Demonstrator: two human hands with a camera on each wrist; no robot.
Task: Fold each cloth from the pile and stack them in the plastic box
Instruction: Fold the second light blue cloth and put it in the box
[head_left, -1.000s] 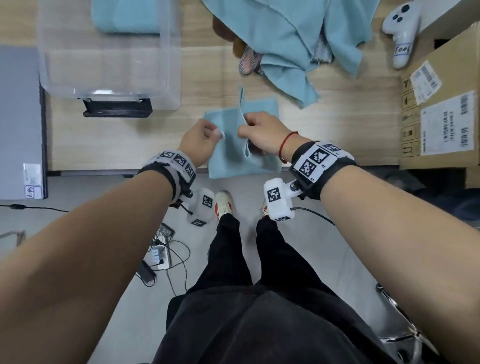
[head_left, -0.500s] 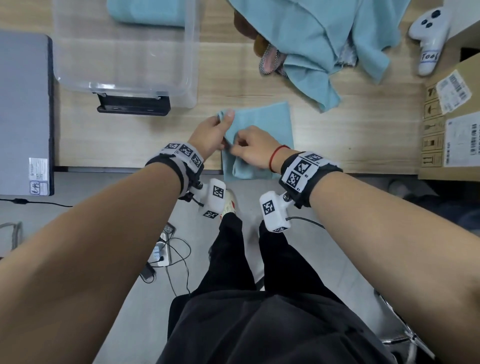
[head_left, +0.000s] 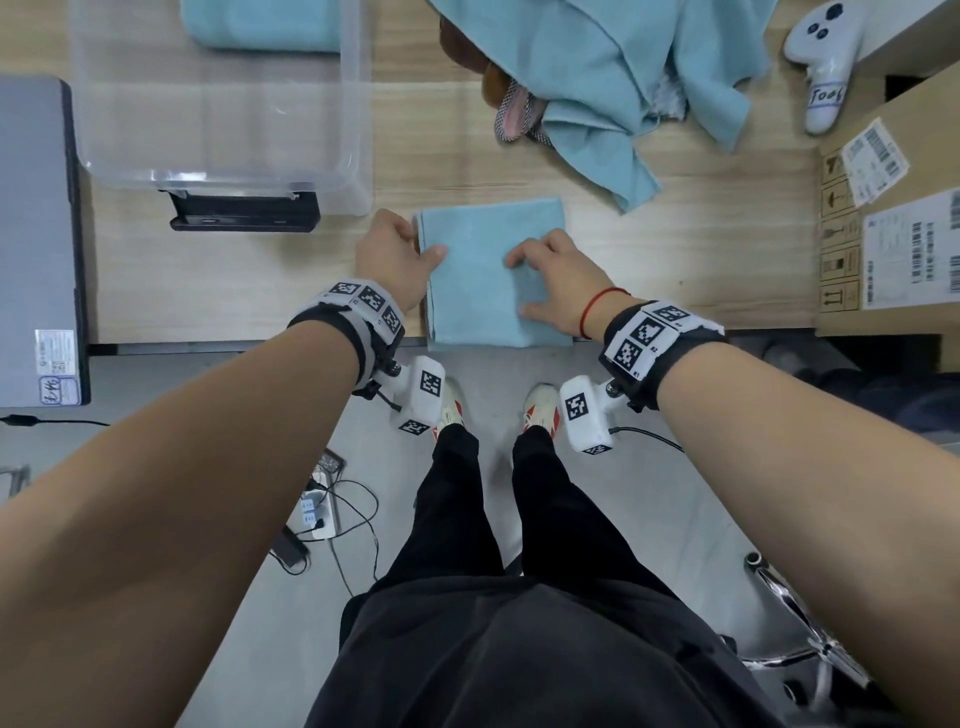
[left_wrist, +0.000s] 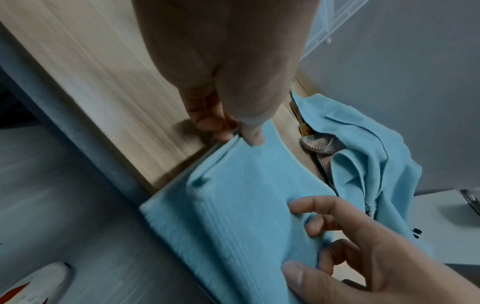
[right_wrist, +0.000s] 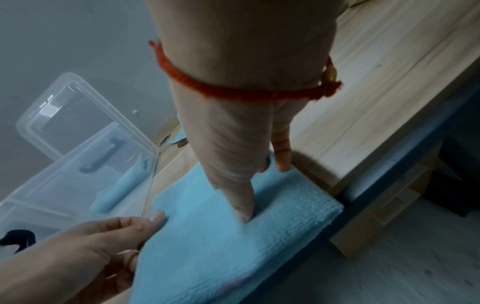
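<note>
A light blue cloth (head_left: 488, 291) lies folded in a flat rectangle at the wooden table's front edge, its near end just over the edge. My left hand (head_left: 426, 249) pinches its left edge, thumb on top and fingers underneath, as the left wrist view shows (left_wrist: 241, 133). My right hand (head_left: 519, 280) presses its fingertips (right_wrist: 244, 216) down on the cloth's right half. The pile of blue cloths (head_left: 613, 78) lies rumpled at the back right. The clear plastic box (head_left: 358, 130) stands at the back left with a folded blue cloth (head_left: 260, 23) inside.
A black object (head_left: 244, 213) lies in front of the box. A grey laptop (head_left: 36, 234) sits at the far left. A cardboard box (head_left: 893, 218) bounds the right side, with a white controller (head_left: 826, 57) behind it. Brown and checked items (head_left: 509, 109) poke out under the pile.
The cloth has been folded over and now lies flat. My hands, close together at its middle before, have moved apart: the left to the left edge, the right onto the right half.
</note>
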